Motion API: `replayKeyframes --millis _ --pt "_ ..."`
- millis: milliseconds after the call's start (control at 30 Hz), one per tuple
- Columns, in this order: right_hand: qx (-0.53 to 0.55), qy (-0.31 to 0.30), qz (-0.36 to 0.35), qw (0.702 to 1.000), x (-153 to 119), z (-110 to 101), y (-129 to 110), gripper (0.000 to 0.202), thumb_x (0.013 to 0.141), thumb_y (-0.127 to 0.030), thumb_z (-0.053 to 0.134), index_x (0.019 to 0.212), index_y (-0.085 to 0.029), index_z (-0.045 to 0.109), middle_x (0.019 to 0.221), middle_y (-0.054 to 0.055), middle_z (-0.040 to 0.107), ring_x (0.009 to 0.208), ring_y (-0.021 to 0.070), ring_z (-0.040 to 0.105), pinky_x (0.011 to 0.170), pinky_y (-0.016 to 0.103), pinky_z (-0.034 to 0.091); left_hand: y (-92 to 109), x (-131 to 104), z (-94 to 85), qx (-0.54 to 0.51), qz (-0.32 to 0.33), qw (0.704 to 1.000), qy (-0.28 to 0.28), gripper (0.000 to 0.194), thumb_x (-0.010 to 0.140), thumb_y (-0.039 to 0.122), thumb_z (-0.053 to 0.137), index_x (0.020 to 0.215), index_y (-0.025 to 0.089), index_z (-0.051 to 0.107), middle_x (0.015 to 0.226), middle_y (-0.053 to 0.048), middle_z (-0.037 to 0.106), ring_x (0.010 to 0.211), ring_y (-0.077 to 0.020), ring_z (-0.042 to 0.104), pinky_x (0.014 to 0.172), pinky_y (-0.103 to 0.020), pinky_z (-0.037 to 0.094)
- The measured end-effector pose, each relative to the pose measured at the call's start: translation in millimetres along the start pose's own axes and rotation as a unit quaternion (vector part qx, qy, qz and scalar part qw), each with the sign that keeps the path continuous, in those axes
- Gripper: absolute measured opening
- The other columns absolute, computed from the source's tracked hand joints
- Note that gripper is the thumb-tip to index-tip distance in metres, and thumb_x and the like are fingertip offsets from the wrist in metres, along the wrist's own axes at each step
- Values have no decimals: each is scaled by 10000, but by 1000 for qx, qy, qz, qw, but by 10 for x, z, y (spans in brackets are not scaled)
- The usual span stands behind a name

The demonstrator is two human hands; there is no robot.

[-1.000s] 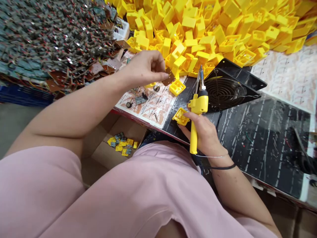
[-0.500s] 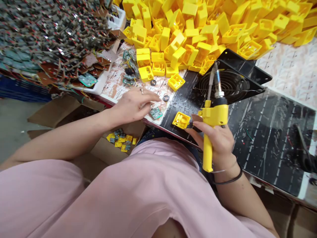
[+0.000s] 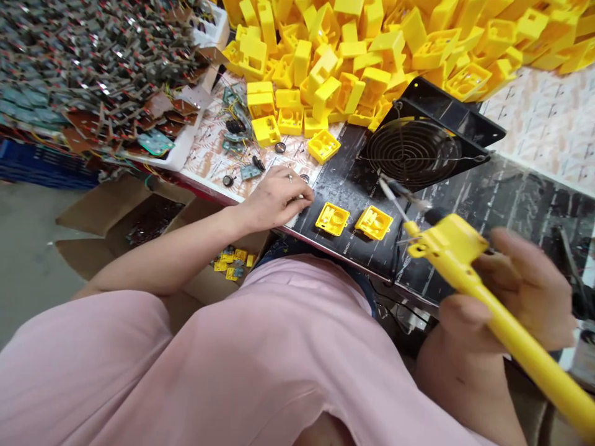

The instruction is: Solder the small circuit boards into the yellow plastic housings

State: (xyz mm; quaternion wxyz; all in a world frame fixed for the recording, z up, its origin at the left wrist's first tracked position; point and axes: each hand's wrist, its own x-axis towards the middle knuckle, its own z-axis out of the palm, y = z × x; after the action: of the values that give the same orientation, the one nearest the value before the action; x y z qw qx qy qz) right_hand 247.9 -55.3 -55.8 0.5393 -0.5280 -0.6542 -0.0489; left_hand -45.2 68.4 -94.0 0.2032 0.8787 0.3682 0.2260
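My right hand (image 3: 520, 291), partly blurred, grips a yellow soldering gun (image 3: 455, 248) whose tip points up and left over the black mat. My left hand (image 3: 279, 198) rests at the near edge of the bench with its fingers curled together; whatever they pinch is hidden. Just right of it lie two open yellow plastic cases (image 3: 332, 218), side by side. A small round speaker (image 3: 304, 178) shows partly behind the left fingers. Left of that hand are a green circuit board (image 3: 251, 171) and another round speaker (image 3: 228, 181).
A black fan with a wire guard (image 3: 409, 152) stands behind the soldering tip. Yellow cases (image 3: 325, 68) are heaped along the back. Circuit boards (image 3: 116, 74) pile up in a white tray at left. Below the bench, a cardboard box (image 3: 199, 285) holds yellow pieces.
My right hand has swung right and nearer, tilting the soldering gun leftward. Two cases now show on the mat where one showed before. My left hand has moved right and curled its fingers.
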Motion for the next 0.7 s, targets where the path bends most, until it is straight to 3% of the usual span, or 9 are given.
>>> replayKeyframes --millis 67,133,267,333,433,533,633,700 --pt "45 105 24 993 25 60 38 628 888 -738 605 1108 -184 806 807 87 725 570 191 615 427 301 410 51 11 -10 -17 -12 1000 -1 255 946 295 509 868 199 732 870 -44 773 923 -207 666 1099 -469 394" --pt "75 119 46 989 39 115 66 673 946 -751 488 1007 -172 824 702 83 681 536 186 594 427 297 409 113 45 -8 -29 -33 999 -18 234 919 307 534 846 211 734 846 -23 774 889 -195 665 1146 -488 336" --pt "62 32 77 995 -46 80 30 284 950 -448 688 1111 -244 801 784 49 731 557 169 623 476 289 462 210 148 8 -42 -63 996 -56 206 849 316 559 818 208 731 806 0 771 780 -162 648 1124 -477 334" --pt "50 -28 76 995 -115 24 -18 347 891 -284 764 1237 -306 744 931 28 769 616 175 673 515 295 523 242 203 10 -33 -64 996 -62 207 816 310 556 811 199 730 787 -2 765 765 -162 639 1098 -473 346" --pt "50 -87 23 995 -173 -21 -66 546 807 -187 834 1315 -318 684 1009 17 777 686 194 723 560 308 595 282 277 9 0 -62 996 -70 219 781 307 547 807 198 736 756 -14 750 792 -186 644 1041 -465 372" --pt "64 -127 -34 989 -153 -3 -84 472 778 -139 849 1208 -270 702 881 1 769 662 192 722 521 292 583 312 332 3 41 -61 993 -92 224 765 308 540 792 203 737 735 -20 743 774 -200 647 985 -456 385" --pt "26 -173 -56 983 -92 28 -109 253 818 -170 830 995 -244 664 796 -19 747 644 170 721 497 254 553 323 362 -4 67 -55 990 -110 220 764 304 543 795 208 739 746 -18 750 757 -197 647 957 -436 388" --pt "3 -192 -74 979 -43 51 -127 226 832 -194 828 930 -229 627 791 -18 750 633 148 720 491 224 539 321 371 -7 80 -51 989 -111 216 761 299 550 802 209 742 749 -17 752 764 -197 649 945 -423 388"
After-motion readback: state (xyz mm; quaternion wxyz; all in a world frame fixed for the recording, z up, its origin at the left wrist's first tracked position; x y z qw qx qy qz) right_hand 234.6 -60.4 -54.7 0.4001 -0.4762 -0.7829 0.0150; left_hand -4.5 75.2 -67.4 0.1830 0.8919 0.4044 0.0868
